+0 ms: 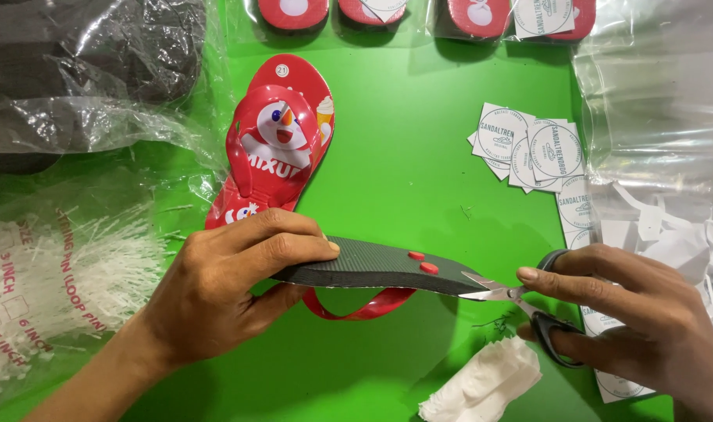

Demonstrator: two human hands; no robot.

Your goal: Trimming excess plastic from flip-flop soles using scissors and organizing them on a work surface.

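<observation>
Left hand (235, 285): closed around the near-left end of an upturned sandal (376, 270), thumb on the dark ribbed sole, fingers curled beneath it.
Right hand (638, 324): closed on a pair of black-handled scissors (528, 305), fingers passed through the loops, forefinger laid along the top.
Upturned sandal: held level just above the surface, near the middle of the scene, sole upward; two small red plugs (423, 262) are seen on the sole towards its right end, and a red strap (356, 305) is seen hanging below.
Scissors: blades are parted slightly, their tips set at the right-hand tip of the sole.
Second sandal (282, 144): laid face up on the surface, just beyond the left hand; it is red, with a cartoon snowman figure printed on strap and footbed.
White paper wad (485, 383): laid near, below the scissors, on the surface.
Square card tags (528, 148): piled to the right of centre, each printed with a round mark; more are strewn towards the right hand.
Bag of loop pins (60, 266): laid at the left, clear plastic, white fasteners inside.
Bagged red sandals (419, 12): ranged along the far edge.
Clear plastic sheeting (653, 94): heaped at the far right.
Surface (419, 156): bright green.
</observation>
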